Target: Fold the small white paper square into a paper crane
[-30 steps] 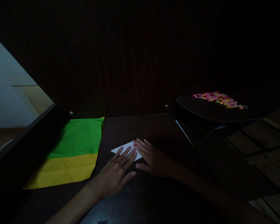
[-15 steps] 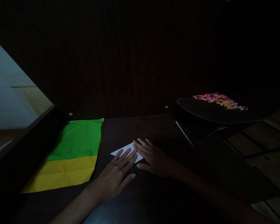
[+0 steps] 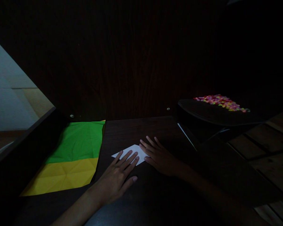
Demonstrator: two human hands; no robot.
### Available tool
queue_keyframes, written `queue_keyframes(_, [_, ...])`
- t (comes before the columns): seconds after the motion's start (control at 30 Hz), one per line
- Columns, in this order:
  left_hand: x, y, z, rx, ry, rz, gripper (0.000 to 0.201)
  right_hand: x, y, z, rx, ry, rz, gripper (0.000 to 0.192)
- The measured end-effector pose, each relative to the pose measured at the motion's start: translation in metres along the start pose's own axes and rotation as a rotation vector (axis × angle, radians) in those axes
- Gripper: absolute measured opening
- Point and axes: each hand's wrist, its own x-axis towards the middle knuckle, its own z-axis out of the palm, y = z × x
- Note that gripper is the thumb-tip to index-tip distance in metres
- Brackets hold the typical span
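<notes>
Scene is dim; detail is limited.

Containers: only one candidate, a dark tray-like stand [image 3: 209,114] beyond the tabletop's right edge. It carries a patch of small multicoloured pieces [image 3: 220,102] (pink, yellow, green) on its top surface. Too small to tell what they are. A thin white strip [image 3: 186,135] shows along the stand's lower left side.

Surface: dark wooden tabletop [image 3: 155,197], glossy near the front edge. A raised dark rim runs along the left edge. By that edge lies a large creased sheet, green paper [image 3: 79,141] at the far end and yellow paper [image 3: 66,174] at the near end. Cannot tell whether it is one sheet or two overlapping. Behind the far edge stands a dark wood-grain panel [image 3: 136,62]. Left of the rim, a pale floor or wall [image 3: 7,97] is visible; on the right, wooden slats [image 3: 269,138].

Hands: left hand [image 3: 116,177] lies flat, palm down, fingers spread and extended, fingertips resting on the near part of a small white folded paper [image 3: 132,152]. Right hand [image 3: 159,155] is also flat and open, fingers apart, touching the paper's right end. Neither hand grips anything; both press down. The white paper sits near the middle of the tabletop, just right of the green and yellow sheet, not touching it.
</notes>
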Motion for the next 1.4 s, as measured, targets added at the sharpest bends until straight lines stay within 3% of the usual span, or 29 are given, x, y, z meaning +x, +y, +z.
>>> queue_keyframes(0.2, [-0.001, -0.001, 0.004, 0.045, 0.009, -0.034, 0.062, -0.001, 0.004, 0.000, -0.067, 0.069, 0.013, 0.051])
queue_keyframes(0.6, [-0.002, -0.004, 0.006, 0.079, 0.014, -0.119, 0.065, 0.000, -0.023, 0.007, 0.026, 0.056, -0.101, 0.061])
queue_keyframes(1.03, [-0.001, -0.003, 0.008, 0.086, -0.023, -0.141, 0.063, -0.003, -0.024, 0.018, -0.044, 0.117, 0.042, 0.063])
queue_keyframes(1.4, [-0.002, -0.006, 0.008, 0.129, -0.005, -0.138, 0.061, -0.001, 0.000, 0.010, -0.036, 0.297, 0.070, 0.039])
